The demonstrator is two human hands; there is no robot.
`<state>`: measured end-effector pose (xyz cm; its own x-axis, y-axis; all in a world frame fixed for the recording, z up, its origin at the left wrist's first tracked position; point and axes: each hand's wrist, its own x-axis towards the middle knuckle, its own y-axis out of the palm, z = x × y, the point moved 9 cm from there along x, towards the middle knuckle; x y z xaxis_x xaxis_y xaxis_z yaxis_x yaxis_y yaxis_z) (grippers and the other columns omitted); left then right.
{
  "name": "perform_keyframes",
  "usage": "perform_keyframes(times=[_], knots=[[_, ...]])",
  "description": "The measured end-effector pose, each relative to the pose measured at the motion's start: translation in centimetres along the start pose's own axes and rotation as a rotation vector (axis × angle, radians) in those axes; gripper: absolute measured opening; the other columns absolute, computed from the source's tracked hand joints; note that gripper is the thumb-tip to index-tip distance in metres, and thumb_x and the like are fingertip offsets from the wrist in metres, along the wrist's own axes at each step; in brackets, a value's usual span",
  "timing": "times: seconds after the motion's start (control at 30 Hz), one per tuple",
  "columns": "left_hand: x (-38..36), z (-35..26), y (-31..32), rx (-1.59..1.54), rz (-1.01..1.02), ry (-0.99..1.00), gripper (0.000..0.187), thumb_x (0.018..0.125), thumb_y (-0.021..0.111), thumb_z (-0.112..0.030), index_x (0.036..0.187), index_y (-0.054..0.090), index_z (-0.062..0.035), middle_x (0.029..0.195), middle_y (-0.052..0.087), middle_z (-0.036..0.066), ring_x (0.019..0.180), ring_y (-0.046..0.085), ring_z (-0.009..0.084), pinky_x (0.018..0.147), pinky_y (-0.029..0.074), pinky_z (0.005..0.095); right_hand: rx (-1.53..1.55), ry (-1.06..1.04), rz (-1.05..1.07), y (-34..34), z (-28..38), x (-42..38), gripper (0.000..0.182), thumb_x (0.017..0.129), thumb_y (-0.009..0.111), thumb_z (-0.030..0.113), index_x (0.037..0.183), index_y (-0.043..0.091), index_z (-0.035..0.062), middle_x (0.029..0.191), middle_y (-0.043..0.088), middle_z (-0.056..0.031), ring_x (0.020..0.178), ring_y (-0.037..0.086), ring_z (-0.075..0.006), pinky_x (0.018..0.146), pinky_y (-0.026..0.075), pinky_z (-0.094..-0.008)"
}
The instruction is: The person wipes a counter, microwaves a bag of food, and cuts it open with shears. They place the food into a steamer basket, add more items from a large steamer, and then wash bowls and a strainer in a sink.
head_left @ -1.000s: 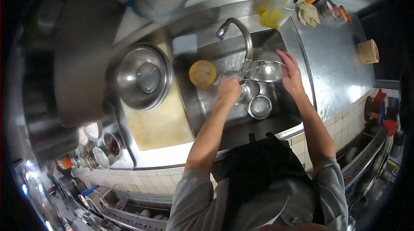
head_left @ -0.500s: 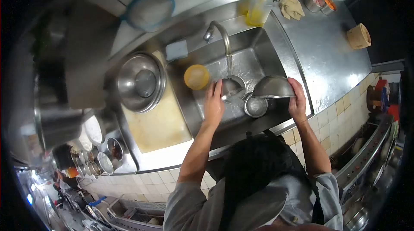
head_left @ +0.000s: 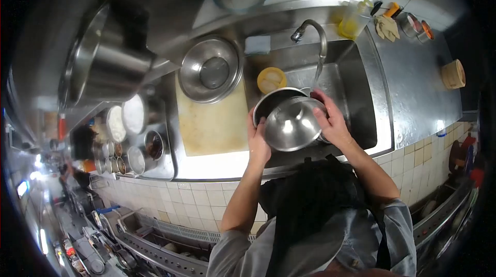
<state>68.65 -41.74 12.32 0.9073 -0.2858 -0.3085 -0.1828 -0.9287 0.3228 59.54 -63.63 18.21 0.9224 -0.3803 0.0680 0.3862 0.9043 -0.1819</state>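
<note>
1. Steel bowl (head_left: 291, 123), turned with its bottom up, is held over the front part of the sink (head_left: 361, 86), close to the sink's front edge.
2. Under it sits a second steel bowl (head_left: 268, 98), whose rim shows at the back and left side; the two bowls touch or nearly touch, I cannot tell which.
3. Left hand (head_left: 257, 142) grips the left rim of the upturned bowl, with fingers curled around the edge.
4. Right hand (head_left: 330, 122) lies on the right side of the same bowl, fingers spread and pressed on the metal, holding it.
5. The faucet (head_left: 315, 34) rises at the back edge of the sink and a thin stream of water falls from it, just behind the bowls.
6. A yellow round container (head_left: 271, 79) sits in the back left corner of the sink.
7. On the worktop left of the sink lies a pale cutting board (head_left: 212, 122), and a large steel basin (head_left: 211, 69) stands at its back edge.
8. A yellow soap bottle (head_left: 354, 18) stands at the back edge of the worktop, right of the faucet.
9. A small wooden cup (head_left: 453, 74) stands near the right edge of the worktop, well apart from the sink.
</note>
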Motion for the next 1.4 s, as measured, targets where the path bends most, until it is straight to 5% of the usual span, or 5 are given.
perform_keyframes(times=[0.23, 0.73, 1.0, 1.1, 1.4], knots=[[-2.9, -1.4, 0.7, -0.550, 0.181, -0.298, 0.054, 0.109, 0.041, -0.039, 0.151, 0.032, -0.0058, 0.141, 0.050, 0.015, 0.130, 0.051, 0.0264, 0.103, 0.050, 0.0417, -0.111, 0.259, 0.124, 3.3, -4.1, 0.2, 0.054, 0.102, 0.057, 0.016, 0.151, 0.038, 0.0026, 0.142, 0.054, -0.0186, 0.130, 0.051, -0.0240, 0.109, 0.039, -0.0335], [5.3, -20.1, -6.1, 1.294, -0.361, 0.694, 0.043, 0.100, 0.052, -0.007, 0.142, 0.046, 0.0035, 0.133, 0.060, 0.026, 0.117, 0.063, 0.0310, 0.093, 0.051, 0.0356, 0.515, 0.360, 0.299, 6.6, -2.9, 8.3, 0.052, 0.103, 0.059, 0.026, 0.149, 0.043, 0.0081, 0.136, 0.057, -0.0101, 0.125, 0.056, -0.0194, 0.086, 0.060, -0.0367], [13.5, -16.3, -14.0, 0.563, -0.363, 0.102, 0.048, 0.100, 0.056, -0.008, 0.146, 0.045, 0.0033, 0.135, 0.058, 0.019, 0.107, 0.064, 0.0247, 0.085, 0.056, 0.0352, 0.323, 0.466, 0.007, -0.3, -9.2, 13.1, 0.033, 0.105, 0.054, 0.023, 0.132, 0.057, 0.0034, 0.116, 0.066, -0.0082, 0.101, 0.066, -0.0169, 0.079, 0.059, -0.0333], [7.6, -20.7, -2.8, 1.354, -0.404, 0.940, 0.034, 0.101, 0.060, -0.013, 0.131, 0.058, 0.0036, 0.131, 0.060, 0.021, 0.105, 0.065, 0.0272, 0.083, 0.055, 0.0356, 0.278, 0.423, 0.024, -0.5, -10.7, 13.9, 0.030, 0.105, 0.055, 0.019, 0.129, 0.059, 0.0028, 0.101, 0.068, -0.0079, 0.079, 0.065, -0.0124, 0.066, 0.057, -0.0276], [14.2, 22.3, 1.0, 1.248, 0.200, -0.055, 0.045, 0.090, 0.070, -0.034, 0.123, 0.063, -0.0036, 0.105, 0.071, 0.024, 0.100, 0.069, 0.0415, 0.088, 0.054, 0.0473, -0.153, 0.124, 0.188, 0.5, -11.7, 12.9, 0.027, 0.100, 0.059, 0.025, 0.118, 0.067, 0.0062, 0.088, 0.072, -0.0163, 0.068, 0.070, -0.0281, 0.061, 0.054, -0.0387]])
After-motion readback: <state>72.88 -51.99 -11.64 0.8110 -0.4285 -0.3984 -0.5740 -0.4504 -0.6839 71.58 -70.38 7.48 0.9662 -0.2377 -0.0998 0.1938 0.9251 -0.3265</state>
